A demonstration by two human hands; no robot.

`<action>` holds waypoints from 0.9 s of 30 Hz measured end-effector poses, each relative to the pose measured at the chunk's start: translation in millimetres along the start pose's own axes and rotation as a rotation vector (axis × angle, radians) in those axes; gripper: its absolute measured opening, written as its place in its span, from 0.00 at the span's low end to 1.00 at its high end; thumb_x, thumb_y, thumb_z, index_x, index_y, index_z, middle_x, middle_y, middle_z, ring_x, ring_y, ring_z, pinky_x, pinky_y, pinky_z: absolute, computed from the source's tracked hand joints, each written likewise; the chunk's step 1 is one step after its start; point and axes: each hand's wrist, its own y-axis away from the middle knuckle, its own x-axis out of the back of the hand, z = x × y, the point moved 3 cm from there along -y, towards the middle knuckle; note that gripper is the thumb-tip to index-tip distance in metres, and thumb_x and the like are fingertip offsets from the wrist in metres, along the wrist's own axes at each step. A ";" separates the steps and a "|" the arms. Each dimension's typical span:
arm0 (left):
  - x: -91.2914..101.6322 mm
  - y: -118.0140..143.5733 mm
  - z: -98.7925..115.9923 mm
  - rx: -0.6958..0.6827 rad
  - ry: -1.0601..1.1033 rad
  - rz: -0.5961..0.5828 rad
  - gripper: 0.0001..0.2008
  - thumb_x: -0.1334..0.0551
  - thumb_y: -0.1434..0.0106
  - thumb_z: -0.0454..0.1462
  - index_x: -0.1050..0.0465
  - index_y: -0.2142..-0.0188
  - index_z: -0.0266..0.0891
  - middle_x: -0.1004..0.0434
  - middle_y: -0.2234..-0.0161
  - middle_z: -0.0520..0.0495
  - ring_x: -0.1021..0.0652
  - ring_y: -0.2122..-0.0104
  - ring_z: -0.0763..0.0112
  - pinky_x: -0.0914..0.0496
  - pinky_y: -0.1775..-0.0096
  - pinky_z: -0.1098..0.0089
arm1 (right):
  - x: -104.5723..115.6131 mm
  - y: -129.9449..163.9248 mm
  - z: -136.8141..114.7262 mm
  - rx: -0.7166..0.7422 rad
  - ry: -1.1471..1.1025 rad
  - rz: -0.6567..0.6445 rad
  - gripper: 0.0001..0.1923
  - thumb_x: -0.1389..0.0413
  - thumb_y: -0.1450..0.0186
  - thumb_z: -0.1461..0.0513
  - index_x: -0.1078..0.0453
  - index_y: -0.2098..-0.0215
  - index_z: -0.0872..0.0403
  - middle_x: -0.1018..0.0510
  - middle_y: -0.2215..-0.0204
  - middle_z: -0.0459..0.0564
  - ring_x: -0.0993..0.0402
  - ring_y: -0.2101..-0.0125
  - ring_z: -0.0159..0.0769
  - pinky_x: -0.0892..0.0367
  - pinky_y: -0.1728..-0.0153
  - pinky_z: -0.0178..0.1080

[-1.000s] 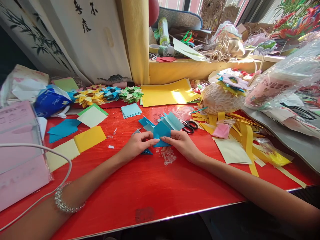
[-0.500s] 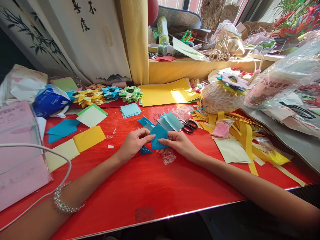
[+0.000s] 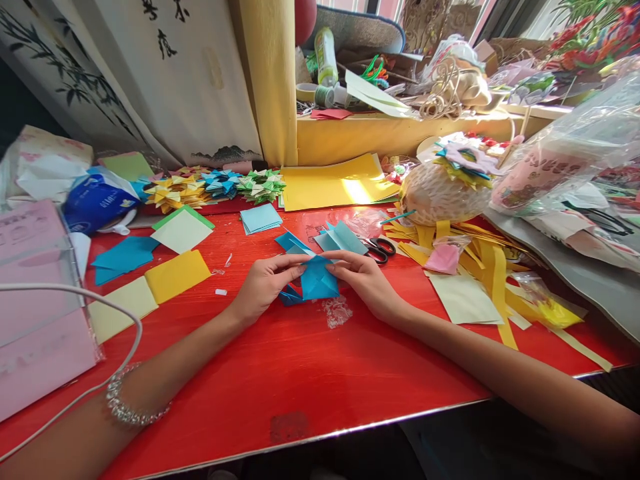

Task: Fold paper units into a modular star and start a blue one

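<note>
Two hands on one blue paper fold.
Left hand (image 3: pixel 263 283) and right hand (image 3: pixel 363 277) pinch the creased, pointed blue paper (image 3: pixel 316 280) (matte, angular) above the glossy red tabletop (image 3: pixel 300 360).

The one camera sits on my head, looking forward and down at my red table (image 3: pixel 310 373) from close range. My forearms enter from five and seven o'clock, and the cluttered windowsill (image 3: pixel 400 127) lies towards twelve to one o'clock.
</note>
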 end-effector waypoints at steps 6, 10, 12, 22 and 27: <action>0.0 2.5 3.0 -0.088 -0.100 -0.064 0.12 0.41 0.44 0.38 0.24 0.62 0.41 0.25 0.65 0.48 0.26 0.65 0.69 0.30 0.65 0.72 | 2.4 -0.3 0.9 0.003 -0.010 0.021 0.11 0.49 0.40 0.61 0.28 0.62 0.53 0.28 0.71 0.45 0.38 0.74 0.27 0.41 0.73 0.30; -2.0 4.4 5.8 -0.164 -0.196 -0.137 0.11 0.43 0.42 0.37 0.24 0.62 0.41 0.28 0.65 0.48 0.27 0.65 0.69 0.31 0.64 0.72 | 3.1 -1.1 4.9 -0.040 -0.049 0.024 0.10 0.48 0.40 0.61 0.28 0.63 0.53 0.28 0.72 0.44 0.37 0.74 0.27 0.40 0.73 0.30; -2.5 5.4 7.3 -0.174 -0.229 -0.153 0.12 0.45 0.42 0.38 0.24 0.62 0.41 0.29 0.64 0.47 0.27 0.65 0.69 0.31 0.65 0.72 | 3.1 -1.3 6.7 -0.064 -0.075 0.025 0.11 0.49 0.40 0.61 0.28 0.62 0.53 0.28 0.74 0.44 0.36 0.75 0.27 0.39 0.72 0.31; -6.0 6.5 12.9 -0.184 -0.253 -0.153 0.10 0.43 0.42 0.41 0.27 0.65 0.38 0.27 0.67 0.48 0.28 0.66 0.69 0.33 0.63 0.72 | -0.5 1.2 0.4 -0.007 -0.014 -0.021 0.15 0.47 0.40 0.59 0.33 0.55 0.53 0.25 0.70 0.46 0.31 0.71 0.30 0.35 0.69 0.33; -2.9 2.1 4.9 -0.092 -0.121 -0.056 0.14 0.42 0.43 0.43 0.30 0.60 0.38 0.28 0.68 0.49 0.29 0.71 0.74 0.32 0.69 0.74 | -3.0 -0.6 -0.6 -0.047 -0.080 -0.038 0.17 0.45 0.41 0.58 0.34 0.54 0.53 0.24 0.68 0.46 0.28 0.68 0.32 0.33 0.66 0.35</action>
